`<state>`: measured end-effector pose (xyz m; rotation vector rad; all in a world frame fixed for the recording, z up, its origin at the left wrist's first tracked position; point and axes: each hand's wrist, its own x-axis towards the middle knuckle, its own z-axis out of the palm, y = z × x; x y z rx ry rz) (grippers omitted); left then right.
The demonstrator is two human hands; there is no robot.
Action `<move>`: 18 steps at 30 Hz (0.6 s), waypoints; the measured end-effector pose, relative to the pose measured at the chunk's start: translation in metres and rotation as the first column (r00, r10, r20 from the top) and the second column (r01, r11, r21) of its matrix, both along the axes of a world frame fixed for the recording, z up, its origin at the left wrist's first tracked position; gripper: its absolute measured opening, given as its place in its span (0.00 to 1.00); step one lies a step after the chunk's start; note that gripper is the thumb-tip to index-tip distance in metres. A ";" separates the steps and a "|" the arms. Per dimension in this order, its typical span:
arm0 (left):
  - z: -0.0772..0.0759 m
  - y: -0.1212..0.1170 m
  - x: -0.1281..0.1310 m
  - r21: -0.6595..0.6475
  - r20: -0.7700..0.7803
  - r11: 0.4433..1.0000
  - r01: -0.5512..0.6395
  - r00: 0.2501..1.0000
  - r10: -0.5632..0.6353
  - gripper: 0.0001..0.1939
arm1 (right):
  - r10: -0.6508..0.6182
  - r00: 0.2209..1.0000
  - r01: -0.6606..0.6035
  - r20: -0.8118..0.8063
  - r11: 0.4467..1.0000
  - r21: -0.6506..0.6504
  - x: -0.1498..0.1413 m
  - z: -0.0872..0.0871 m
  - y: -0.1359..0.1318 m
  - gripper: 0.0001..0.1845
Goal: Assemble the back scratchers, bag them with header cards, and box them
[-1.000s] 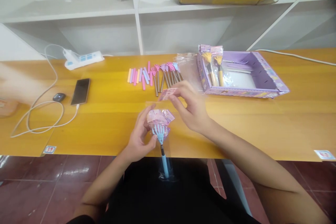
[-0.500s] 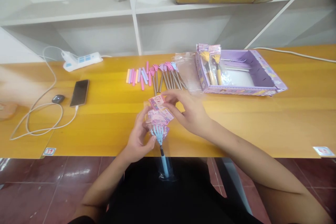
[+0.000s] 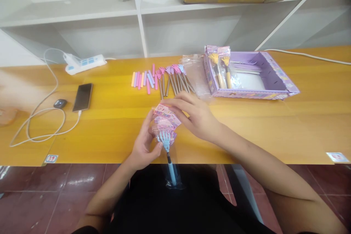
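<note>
My left hand (image 3: 144, 142) is closed around a blue hand-shaped back scratcher (image 3: 168, 153) inside a clear plastic sleeve, gripping it just below the claw. My right hand (image 3: 195, 115) pinches the pink printed header card (image 3: 166, 116) at the sleeve's top and presses it down onto the packet. The blue handle hangs over the table's near edge toward my lap.
Loose pink and blue scratcher heads with metal stems (image 3: 175, 76) and coloured handles (image 3: 142, 79) lie mid-table beside empty clear sleeves (image 3: 195, 70). A purple display box (image 3: 276, 80) holds two yellow packed scratchers (image 3: 222, 67). A phone (image 3: 82, 97), mouse (image 3: 60, 103), cable and power strip (image 3: 85, 62) sit left.
My right hand has brought the pink header card down from above the packet onto the sleeve's top. My left hand keeps the same grip.
</note>
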<state>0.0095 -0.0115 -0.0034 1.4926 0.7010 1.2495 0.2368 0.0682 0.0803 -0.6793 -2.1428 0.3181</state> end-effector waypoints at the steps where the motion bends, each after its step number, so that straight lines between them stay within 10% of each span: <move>1: 0.000 0.000 0.000 -0.002 0.003 1.000 0.003 1.000 -0.003 0.49 | 0.003 1.000 -0.003 0.010 1.000 -0.005 0.000 0.000 0.000 0.17; 18: 0.000 -0.001 0.000 -0.022 0.017 0.999 0.027 1.000 -0.026 0.48 | 0.042 0.985 -0.040 0.167 0.999 -0.019 0.002 0.004 -0.007 0.22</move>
